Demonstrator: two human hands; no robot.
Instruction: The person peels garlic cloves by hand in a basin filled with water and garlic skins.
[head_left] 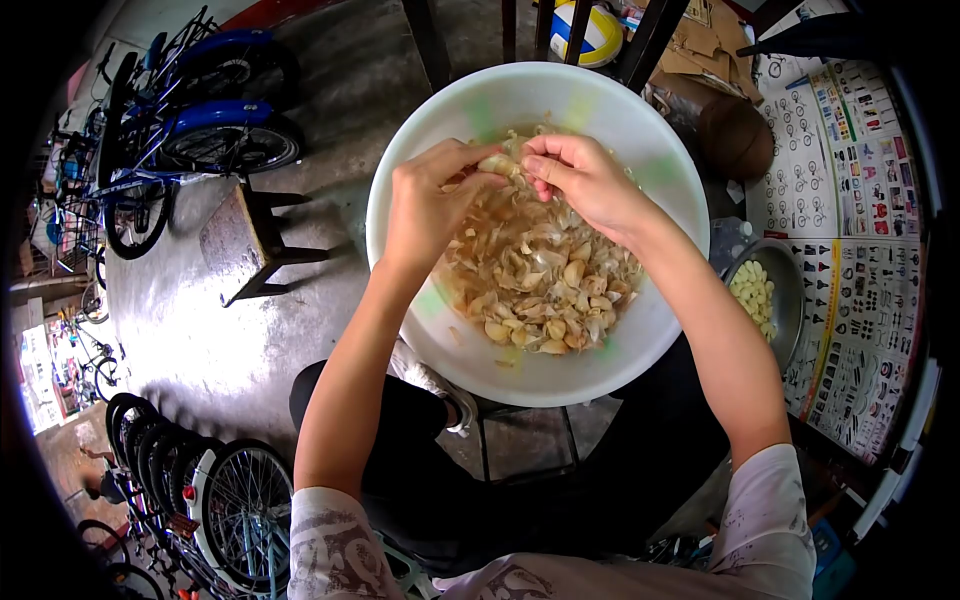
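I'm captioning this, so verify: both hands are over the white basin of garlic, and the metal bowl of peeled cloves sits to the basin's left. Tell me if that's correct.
The side is wrong: the head view shows the metal bowl of peeled cloves to the right of the white basin. The rest holds.

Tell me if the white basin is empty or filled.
Partly filled: the white basin holds garlic cloves, loose skins and brownish liquid, with bare inner wall above.

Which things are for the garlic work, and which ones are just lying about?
Seem part of the job:
garlic clove in the left hand
big white basin of cloves and skins
metal bowl of pale cloves

Seem just lying about:
stool
ball
bicycles
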